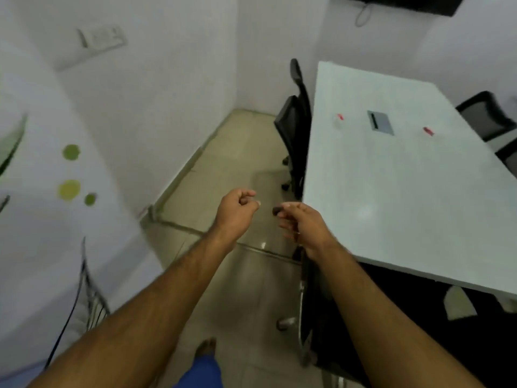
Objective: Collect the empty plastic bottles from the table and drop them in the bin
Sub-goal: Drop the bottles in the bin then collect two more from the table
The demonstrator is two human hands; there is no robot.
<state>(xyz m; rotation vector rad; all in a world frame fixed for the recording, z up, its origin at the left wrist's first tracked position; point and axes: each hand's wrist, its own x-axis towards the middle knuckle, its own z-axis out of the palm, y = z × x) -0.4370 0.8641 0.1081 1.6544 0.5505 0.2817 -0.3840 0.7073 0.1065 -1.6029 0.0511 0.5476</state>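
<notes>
Both hands are held out in front of the body, over the floor [237, 275] just off the near left corner of the white table [391, 191]. The left hand [236, 212] is loosely curled, thumb and forefinger nearly together, with nothing seen inside it. The right hand [303, 224] is half closed, its fingers bent inward; a small dark shape sits at its fingertips [282, 211], but blur hides whether this is a held thing or only shadow, so its grip cannot be told. Neither hand touches the table. Two clear plastic bottles with red caps lie on the table, well beyond the hands: one bottle [339, 121] left of the grey cable hatch [380, 123] set into the tabletop, the other bottle [429, 132] right of that hatch. Both are small and faint against the pale surface, and appear to lie on their sides, which fits empties left after use. No bin is seen in the view. Black office chairs [293, 127] are pushed in along the left edge of the table and more stand at its far right side. The hands are judged to be free and raised ready for a reach; the approach along the table's left edge appears partly blocked by the chairs, so a lean across the table is judged likely to be needed.
</notes>
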